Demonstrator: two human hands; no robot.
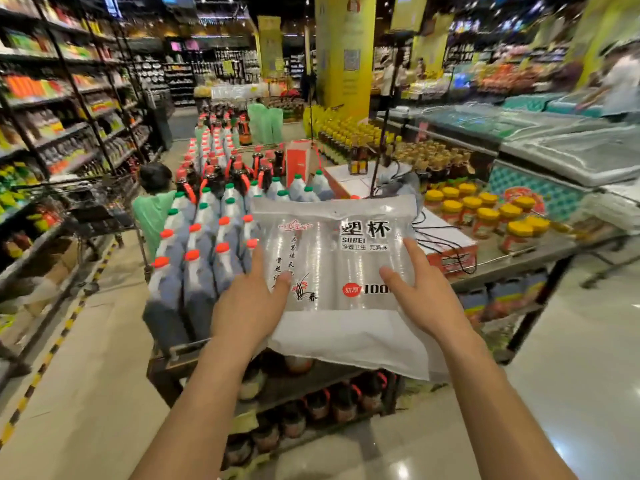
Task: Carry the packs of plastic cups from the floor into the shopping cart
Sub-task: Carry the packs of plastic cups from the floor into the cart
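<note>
A dark shopping cart (100,206) stands well to the left, with capped bottles (204,244) crowded beside it. The left hand (247,306) grips one edge of the pack of plastic cups (339,258), held in the air above the bottles. The right hand (427,296) grips the other edge. The slick wrap could slip through the fingers and topple bottles.

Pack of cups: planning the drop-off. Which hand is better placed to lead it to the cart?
Probably left: the left hand holds the pack nearer the shopping cart at left; the right hand holds its far edge.
</note>
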